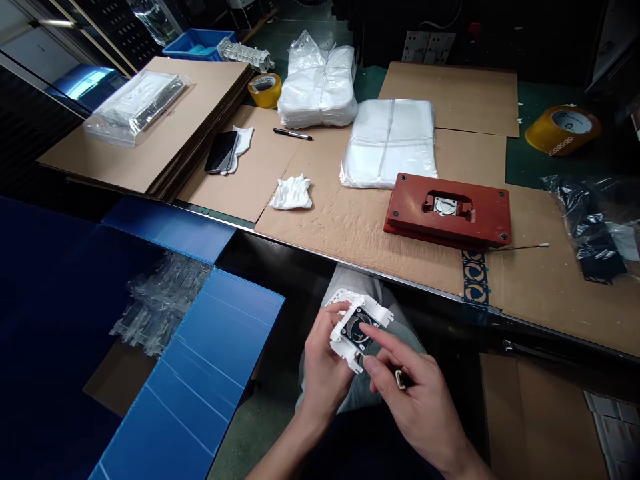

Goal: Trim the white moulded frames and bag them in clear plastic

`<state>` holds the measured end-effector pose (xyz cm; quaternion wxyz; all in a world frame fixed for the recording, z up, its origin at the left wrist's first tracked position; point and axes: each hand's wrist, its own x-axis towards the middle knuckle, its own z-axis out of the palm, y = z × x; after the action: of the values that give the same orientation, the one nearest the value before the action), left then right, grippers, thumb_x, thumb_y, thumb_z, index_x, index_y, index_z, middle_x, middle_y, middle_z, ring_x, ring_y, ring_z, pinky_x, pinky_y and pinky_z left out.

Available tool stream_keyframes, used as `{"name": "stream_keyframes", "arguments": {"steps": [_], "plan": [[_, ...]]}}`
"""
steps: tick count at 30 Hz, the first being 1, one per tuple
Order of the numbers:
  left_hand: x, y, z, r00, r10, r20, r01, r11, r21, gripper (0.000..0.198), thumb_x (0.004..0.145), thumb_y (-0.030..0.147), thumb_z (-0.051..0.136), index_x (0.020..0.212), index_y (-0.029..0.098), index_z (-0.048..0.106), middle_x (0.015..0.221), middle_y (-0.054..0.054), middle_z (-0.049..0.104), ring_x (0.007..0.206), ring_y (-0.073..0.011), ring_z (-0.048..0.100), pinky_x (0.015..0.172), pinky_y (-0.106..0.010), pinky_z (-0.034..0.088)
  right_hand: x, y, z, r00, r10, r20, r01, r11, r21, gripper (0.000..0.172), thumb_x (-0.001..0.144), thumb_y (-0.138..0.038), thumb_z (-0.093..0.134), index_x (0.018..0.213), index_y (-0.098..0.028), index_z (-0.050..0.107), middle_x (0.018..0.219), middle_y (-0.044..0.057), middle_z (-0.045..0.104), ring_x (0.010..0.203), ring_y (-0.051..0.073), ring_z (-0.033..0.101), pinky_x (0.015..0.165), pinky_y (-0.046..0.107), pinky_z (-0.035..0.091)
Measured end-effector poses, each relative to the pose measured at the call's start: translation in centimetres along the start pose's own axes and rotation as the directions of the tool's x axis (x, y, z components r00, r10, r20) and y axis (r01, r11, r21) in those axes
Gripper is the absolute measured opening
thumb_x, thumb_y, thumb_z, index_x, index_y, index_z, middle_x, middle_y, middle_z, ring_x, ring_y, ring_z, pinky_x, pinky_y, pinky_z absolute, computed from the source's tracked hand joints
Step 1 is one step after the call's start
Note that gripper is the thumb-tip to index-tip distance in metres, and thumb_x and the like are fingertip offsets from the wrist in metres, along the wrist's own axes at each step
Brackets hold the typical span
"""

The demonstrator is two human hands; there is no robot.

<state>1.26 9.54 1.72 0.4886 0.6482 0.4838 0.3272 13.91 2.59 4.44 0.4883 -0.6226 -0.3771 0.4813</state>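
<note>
My left hand (324, 367) grips a small white plastic frame (359, 328) with a dark round centre, held above my lap below the table edge. My right hand (415, 393) is beside it, its fingers touching the frame's lower right side, and a small white-rimmed piece (401, 379) shows between its fingers. A red jig block (449, 212) with a metal-lined recess lies on the cardboard-covered table beyond the hands.
An open blue corrugated box (200, 373) at the left holds clear-bagged parts (160, 300). On the table are stacks of white bags (387, 141), a crumpled white cloth (291, 193), a phone (221, 152), a pen (293, 134), tape rolls (563, 130) and a cotton swab (520, 247).
</note>
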Motion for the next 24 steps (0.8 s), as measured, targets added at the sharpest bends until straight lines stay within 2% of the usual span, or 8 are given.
{"name": "stream_keyframes", "arguments": {"steps": [5, 11, 14, 17, 19, 20, 22, 24], "plan": [[0.0, 0.0, -0.1, 1.0, -0.001, 0.004, 0.001, 1.0, 0.012, 0.015, 0.082, 0.015, 0.067, 0.089, 0.022, 0.057, 0.114, -0.001, 0.06, 0.092, -0.0166, 0.062, 0.078, -0.026, 0.047, 0.1, 0.1, 0.1, 1.0, 0.028, 0.012, -0.028, 1.0, -0.009, 0.035, 0.092, -0.031, 0.063, 0.126, -0.029, 0.07, 0.067, -0.003, 0.063, 0.053, 0.009, 0.057, 0.049, 0.017, 0.049], [0.3, 0.3, -0.2, 0.999, -0.046, -0.004, 0.046, 0.999, -0.02, 0.013, 0.084, 0.019, 0.069, 0.092, 0.022, 0.059, 0.113, -0.002, 0.062, 0.092, -0.0169, 0.062, 0.079, -0.026, 0.047, -0.6, 0.3, -0.8, 0.999, -0.012, -0.053, 0.015, 0.999, 0.044, 0.031, 0.093, -0.031, 0.064, 0.123, -0.028, 0.072, 0.062, -0.004, 0.062, 0.049, 0.008, 0.054, 0.048, 0.016, 0.047], [0.9, 0.9, -0.4, 0.995, -0.104, 0.001, 0.104, 0.992, -0.066, 0.019, 0.083, 0.022, 0.073, 0.098, 0.023, 0.061, 0.104, 0.0, 0.065, 0.088, -0.0165, 0.062, 0.076, -0.025, 0.046, -1.3, 1.6, -2.3, 0.976, 0.024, -0.219, 0.0, 0.994, 0.111, 0.027, 0.092, -0.033, 0.067, 0.117, -0.026, 0.074, 0.06, -0.003, 0.062, 0.048, 0.008, 0.053, 0.045, 0.016, 0.043], [1.8, 1.8, -0.7, 0.983, -0.179, 0.045, 0.184, 0.968, -0.173, 0.028, 0.078, 0.025, 0.079, 0.099, 0.023, 0.061, 0.088, 0.002, 0.065, 0.078, -0.015, 0.06, 0.071, -0.024, 0.045, -1.3, 3.3, -4.4, 0.877, 0.144, -0.459, -0.032, 0.97, 0.243, 0.025, 0.084, -0.037, 0.076, 0.104, -0.022, 0.077, 0.063, -0.001, 0.063, 0.051, 0.008, 0.052, 0.044, 0.015, 0.041], [2.3, 2.6, -0.5, 0.971, -0.223, 0.084, 0.238, 0.925, -0.298, 0.028, 0.075, 0.025, 0.082, 0.093, 0.021, 0.061, 0.084, 0.003, 0.064, 0.077, -0.0147, 0.059, 0.071, -0.024, 0.046, -0.9, 4.1, -5.7, 0.808, 0.205, -0.552, -0.033, 0.952, 0.305, 0.031, 0.078, -0.039, 0.082, 0.103, -0.022, 0.076, 0.075, 0.001, 0.069, 0.06, 0.009, 0.059, 0.05, 0.014, 0.045], [2.5, 3.0, -0.3, 0.965, -0.239, 0.108, 0.262, 0.889, -0.375, 0.03, 0.073, 0.024, 0.083, 0.093, 0.021, 0.061, 0.085, 0.002, 0.065, 0.08, -0.0156, 0.06, 0.073, -0.025, 0.047, -0.7, 4.4, -6.2, 0.792, 0.221, -0.569, -0.035, 0.947, 0.319, 0.036, 0.076, -0.04, 0.084, 0.106, -0.023, 0.075, 0.086, 0.003, 0.073, 0.07, 0.011, 0.064, 0.056, 0.014, 0.049], [2.8, 4.0, 0.4, 0.953, -0.269, 0.141, 0.302, 0.787, -0.538, 0.038, 0.068, 0.021, 0.086, 0.098, 0.02, 0.063, 0.092, -0.001, 0.069, 0.087, -0.019, 0.063, 0.079, -0.029, 0.05, -0.4, 4.7, -6.9, 0.81, 0.25, -0.531, -0.059, 0.934, 0.351, 0.048, 0.074, -0.044, 0.084, 0.117, -0.025, 0.072, 0.113, 0.007, 0.074, 0.099, 0.018, 0.068, 0.073, 0.018, 0.054], [2.9, 4.9, 1.6, 0.936, -0.317, 0.156, 0.336, 0.661, -0.671, 0.046, 0.062, 0.018, 0.088, 0.101, 0.018, 0.065, 0.094, -0.004, 0.071, 0.089, -0.0212, 0.065, 0.081, -0.032, 0.052, -0.2, 4.8, -7.0, 0.854, 0.309, -0.42, -0.109, 0.893, 0.436, 0.061, 0.074, -0.05, 0.082, 0.128, -0.026, 0.067, 0.131, 0.011, 0.068, 0.117, 0.027, 0.064, 0.086, 0.03, 0.057]]}}
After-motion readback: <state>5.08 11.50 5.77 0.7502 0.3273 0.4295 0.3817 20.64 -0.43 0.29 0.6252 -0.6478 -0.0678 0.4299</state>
